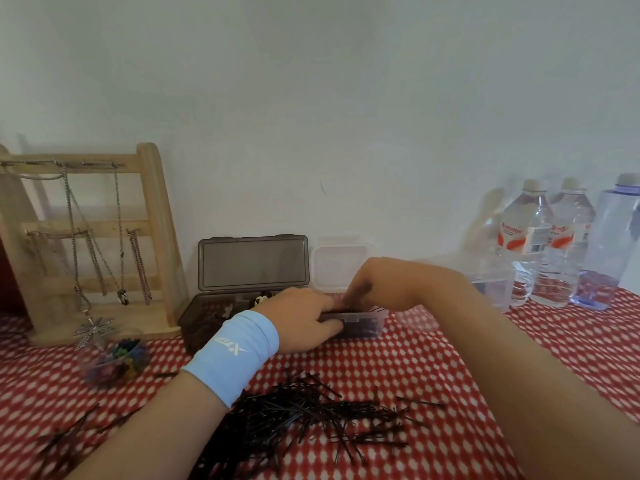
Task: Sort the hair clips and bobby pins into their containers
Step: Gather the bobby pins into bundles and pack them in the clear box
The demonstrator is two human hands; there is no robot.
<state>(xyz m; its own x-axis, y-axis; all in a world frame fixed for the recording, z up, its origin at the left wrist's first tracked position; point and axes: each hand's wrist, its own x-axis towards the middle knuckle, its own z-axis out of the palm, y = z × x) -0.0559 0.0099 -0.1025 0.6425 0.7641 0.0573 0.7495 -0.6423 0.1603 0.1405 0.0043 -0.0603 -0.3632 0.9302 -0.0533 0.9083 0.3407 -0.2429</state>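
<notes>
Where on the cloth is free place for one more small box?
Bare cloth lies right of the right forearm, in front of the water bottles. A narrower strip lies between the pin pile and the clear box. Left is crowded: clip tub, loose pins.

Black metal bobby pins (311,420) heaped on red checked cloth (433,358), front. Behind: small clear plastic box (367,328), smoky hinged plastic case (252,263) beside it, left. Wooden necklace rack (152,209) far left.
</notes>
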